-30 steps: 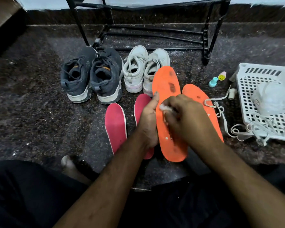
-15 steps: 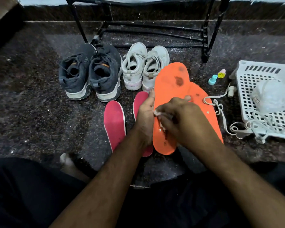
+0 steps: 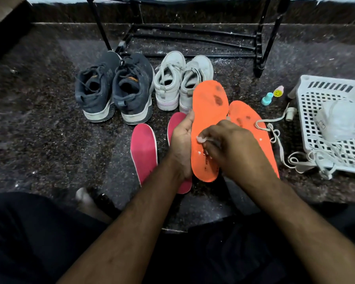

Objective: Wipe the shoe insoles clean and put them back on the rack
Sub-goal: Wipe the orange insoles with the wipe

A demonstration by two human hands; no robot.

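Observation:
My left hand [image 3: 181, 140] grips the left edge of an orange insole [image 3: 209, 111], held up above the floor with dark stains near its toe. My right hand [image 3: 232, 148] pinches a small white wad [image 3: 201, 139] against the insole's middle. A second orange insole [image 3: 252, 128] lies on the floor behind my right hand. Two pink insoles lie on the floor, one [image 3: 143, 148] in full view at the left, the other [image 3: 177, 121] partly hidden by my left hand. The black metal rack [image 3: 258, 46] stands at the back.
A dark grey pair of sneakers [image 3: 115, 89] and a white pair [image 3: 180, 80] stand before the rack. At the right sit a white plastic basket [image 3: 307, 119] with a clear packet, white laces [image 3: 279, 140] and two small bottles [image 3: 272, 95]. My dark-clothed legs fill the foreground.
The held orange insole has tilted, its toe swinging right. My right hand with the wad has slid down and back along its middle. The view has shifted slightly.

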